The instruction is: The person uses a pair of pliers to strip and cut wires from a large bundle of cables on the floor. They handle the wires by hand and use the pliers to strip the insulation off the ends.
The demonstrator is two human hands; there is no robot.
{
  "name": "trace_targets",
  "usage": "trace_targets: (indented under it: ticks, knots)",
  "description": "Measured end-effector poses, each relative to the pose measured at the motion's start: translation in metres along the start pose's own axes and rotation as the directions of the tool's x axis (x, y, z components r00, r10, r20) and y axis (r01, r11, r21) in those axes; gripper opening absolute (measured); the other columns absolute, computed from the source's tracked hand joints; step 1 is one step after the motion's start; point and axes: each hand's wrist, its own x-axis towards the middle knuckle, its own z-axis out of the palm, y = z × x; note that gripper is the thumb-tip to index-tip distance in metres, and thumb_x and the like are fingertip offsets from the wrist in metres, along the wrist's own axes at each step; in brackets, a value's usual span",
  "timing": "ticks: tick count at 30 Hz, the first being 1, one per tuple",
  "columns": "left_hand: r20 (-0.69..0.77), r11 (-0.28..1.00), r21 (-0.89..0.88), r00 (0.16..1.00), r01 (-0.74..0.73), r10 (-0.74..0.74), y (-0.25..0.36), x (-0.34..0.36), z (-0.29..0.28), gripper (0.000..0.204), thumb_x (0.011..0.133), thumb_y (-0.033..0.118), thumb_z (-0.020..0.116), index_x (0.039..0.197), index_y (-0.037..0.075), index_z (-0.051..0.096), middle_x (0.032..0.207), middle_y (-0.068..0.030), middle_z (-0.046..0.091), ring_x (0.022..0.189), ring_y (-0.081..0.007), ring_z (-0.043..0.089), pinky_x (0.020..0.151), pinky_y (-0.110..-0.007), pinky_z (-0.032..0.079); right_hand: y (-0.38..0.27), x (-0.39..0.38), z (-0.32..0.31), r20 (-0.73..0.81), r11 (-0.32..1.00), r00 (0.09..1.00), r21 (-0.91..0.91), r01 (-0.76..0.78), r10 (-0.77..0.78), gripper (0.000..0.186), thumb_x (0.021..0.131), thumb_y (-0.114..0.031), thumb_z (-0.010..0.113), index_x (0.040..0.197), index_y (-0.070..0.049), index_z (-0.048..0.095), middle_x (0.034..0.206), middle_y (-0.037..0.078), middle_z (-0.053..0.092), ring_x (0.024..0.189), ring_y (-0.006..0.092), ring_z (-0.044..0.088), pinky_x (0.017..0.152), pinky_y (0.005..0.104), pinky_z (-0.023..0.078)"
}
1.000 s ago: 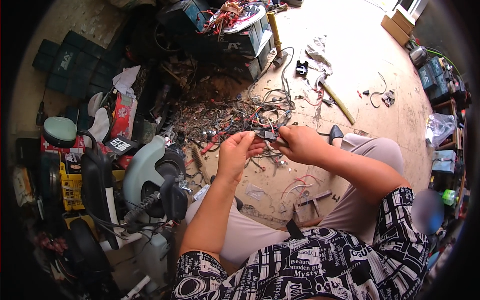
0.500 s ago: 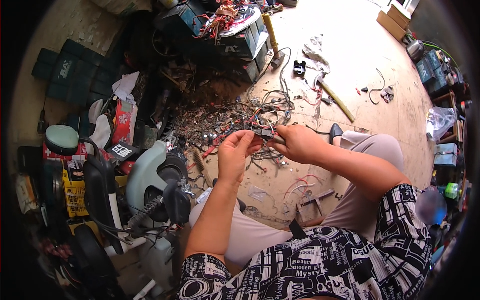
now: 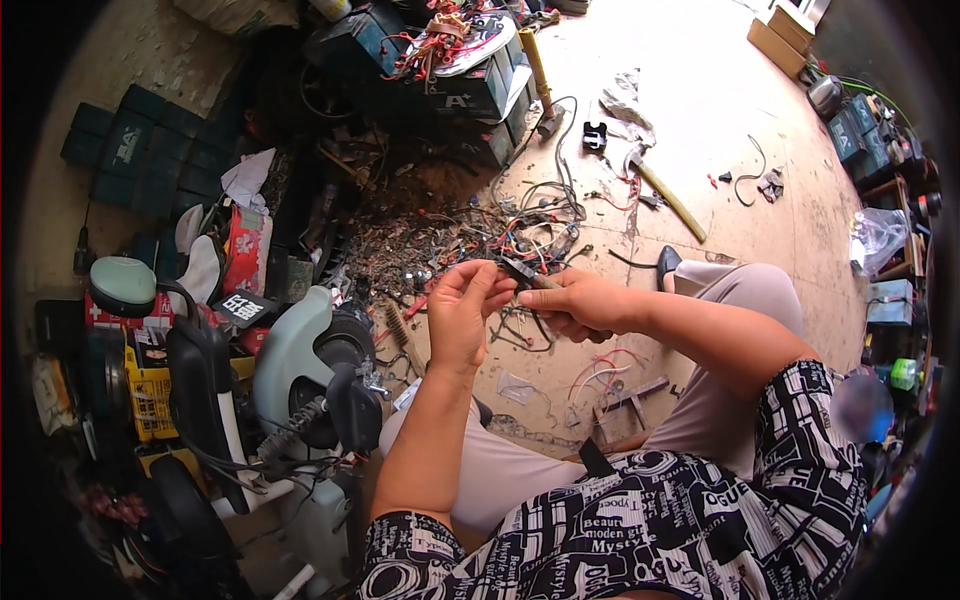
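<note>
My left hand [image 3: 465, 310] is raised in front of me, thumb and fingertips pinched together on a small dark piece [image 3: 517, 270] that looks like a wire connector. Close beside it, my right hand [image 3: 590, 303] is closed, its thumb stretched left toward the left fingertips. A short greyish-brown end [image 3: 545, 283] shows above the right thumb; the rest is hidden in the fist, so its kind is unclear. Below and beyond both hands lies a tangle of wires [image 3: 540, 228] in black, red and white.
Beyond the wires lie a hammer [image 3: 670, 200] and a black bracket-like part [image 3: 595, 136]. Dark batteries [image 3: 470, 95] are stacked at the back, another hammer [image 3: 540, 80] against them. A grey-green scooter part [image 3: 290, 355] stands left; shelves with boxes [image 3: 888, 302] line the right.
My right hand has turned and shifted slightly left and down, its thumb now reaching toward the left fingertips. The dark piece has tilted a little; my left hand stays nearly in place.
</note>
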Motion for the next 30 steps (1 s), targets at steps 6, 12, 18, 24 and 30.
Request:
trace_targets:
  ticks: [6,12,18,24,30]
  knots:
    - [0.019,0.997,-0.072,0.999,0.034,-0.033,0.000,0.000,-0.001,0.010,0.091,0.009,0.058,0.096,0.001,0.060,0.085,-0.0095,0.066,0.076,-0.0157,0.067,0.066,-0.022,0.056,0.008,0.008,-0.002,-0.106,0.954,0.977,-0.257,0.154,-0.186,0.044,0.090,-0.046,0.053,0.067,-0.010,0.047,0.053,-0.001,0.038,0.047,0.0141,0.040,0.042,0.0311,0.033]
    - [-0.002,0.997,-0.060,0.999,0.047,-0.047,0.002,0.003,0.002,0.012,0.092,0.010,0.057,0.098,0.000,0.059,0.088,-0.0117,0.067,0.079,-0.0186,0.068,0.069,-0.025,0.057,0.000,-0.004,-0.010,-0.165,0.370,0.744,-0.922,0.118,-0.648,0.042,0.086,-0.042,0.057,0.094,-0.001,0.053,0.089,0.018,0.056,0.087,0.0370,0.055,0.076,0.0423,0.044]
    - [0.014,0.998,-0.044,0.999,0.053,-0.052,0.001,0.004,0.003,0.012,0.092,0.010,0.055,0.097,0.000,0.059,0.090,-0.0129,0.067,0.080,-0.0198,0.068,0.071,-0.027,0.057,0.003,-0.007,-0.013,-0.131,0.231,0.658,-0.971,0.066,-0.741,0.041,0.085,-0.042,0.058,0.095,-0.003,0.052,0.092,0.016,0.054,0.091,0.0335,0.052,0.082,0.0427,0.041]
    - [0.028,0.997,-0.020,0.997,0.068,-0.068,-0.001,0.004,0.004,0.012,0.092,0.010,0.055,0.098,0.000,0.059,0.090,-0.0132,0.067,0.080,-0.0199,0.068,0.072,-0.028,0.057,0.000,-0.012,-0.012,-0.109,0.156,0.637,-0.988,0.018,-0.763,0.041,0.084,-0.043,0.058,0.096,-0.004,0.053,0.091,0.015,0.055,0.091,0.0326,0.052,0.082,0.0424,0.041]
    - [0.037,0.991,-0.078,0.994,0.107,-0.105,-0.001,0.004,0.005,0.012,0.092,0.010,0.055,0.098,0.000,0.059,0.091,-0.0130,0.067,0.080,-0.0191,0.068,0.072,-0.028,0.057,0.002,-0.010,-0.013,-0.131,0.193,0.658,-0.981,0.022,-0.742,0.042,0.084,-0.043,0.058,0.094,-0.002,0.053,0.093,0.016,0.056,0.090,0.0327,0.053,0.080,0.0426,0.042]
